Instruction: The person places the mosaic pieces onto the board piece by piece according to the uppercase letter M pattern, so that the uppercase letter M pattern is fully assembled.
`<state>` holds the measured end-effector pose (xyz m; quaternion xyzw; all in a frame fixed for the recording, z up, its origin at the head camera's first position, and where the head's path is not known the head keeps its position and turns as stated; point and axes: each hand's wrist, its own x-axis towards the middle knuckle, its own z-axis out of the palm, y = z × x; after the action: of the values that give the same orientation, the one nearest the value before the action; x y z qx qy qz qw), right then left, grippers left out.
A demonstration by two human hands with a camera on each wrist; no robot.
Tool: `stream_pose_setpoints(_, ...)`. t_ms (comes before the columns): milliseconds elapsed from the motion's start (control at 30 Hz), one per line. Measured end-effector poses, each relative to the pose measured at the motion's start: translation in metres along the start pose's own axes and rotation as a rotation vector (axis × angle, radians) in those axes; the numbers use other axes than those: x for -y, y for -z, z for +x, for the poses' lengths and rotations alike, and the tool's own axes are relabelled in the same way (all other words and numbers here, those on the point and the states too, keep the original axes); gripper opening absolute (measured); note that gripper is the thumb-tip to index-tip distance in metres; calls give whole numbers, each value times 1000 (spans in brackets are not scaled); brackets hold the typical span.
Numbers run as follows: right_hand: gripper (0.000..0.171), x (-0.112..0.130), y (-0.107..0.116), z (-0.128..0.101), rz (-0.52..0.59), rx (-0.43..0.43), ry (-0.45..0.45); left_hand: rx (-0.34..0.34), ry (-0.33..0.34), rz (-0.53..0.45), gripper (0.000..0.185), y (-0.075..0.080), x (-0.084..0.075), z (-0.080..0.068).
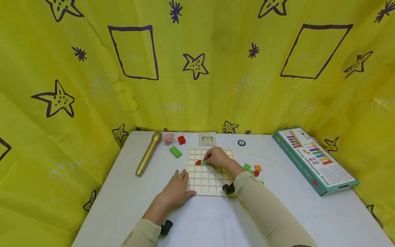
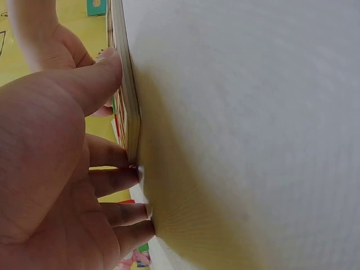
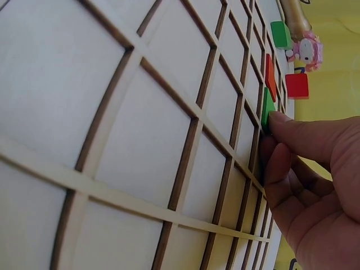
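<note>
Head cam: I've got grid board (image 1: 213,181) mid white tabletop (image 1: 210,223). L hand (image 1: 177,188) at its near-left corner, fingers straight + spread, nothing grasped. R hand (image 1: 217,157) over the board's far half, fingertips at green pc (image 1: 204,163), just right of red pc (image 1: 198,163). Pattern card (image 1: 207,139) just beyond the far edge. Left side: gold mic (image 1: 149,154), pink toy (image 1: 168,138), red block (image 1: 181,140), green block (image 1: 175,152). Right side: loose pcs (image 1: 258,168) in green/orange/red near the board, round disc (image 1: 241,143) farther back, game box (image 1: 314,161) far right.

L wrist cam: I see thumb on board's near edge, index by the corner, other fingertips down on tabletop. Not clenched.

R wrist cam: thumb + bent index pinch green pc on the board, red pc right next to it. Can't tell if green pc is fully seated in its cell.
</note>
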<state>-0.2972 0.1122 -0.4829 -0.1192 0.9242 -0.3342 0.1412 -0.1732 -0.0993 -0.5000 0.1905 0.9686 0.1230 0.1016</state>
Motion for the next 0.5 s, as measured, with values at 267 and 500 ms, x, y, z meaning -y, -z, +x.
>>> stream_pose_setpoints(267, 7, -10, 10, -5, 29, 1, 24, -5, -1, 1, 88, -2, 1, 0)
stream_pose_setpoints(500, 12, -24, 29, -13, 34, -14, 24, -5, 11, -4, 88, -1, 1, 0)
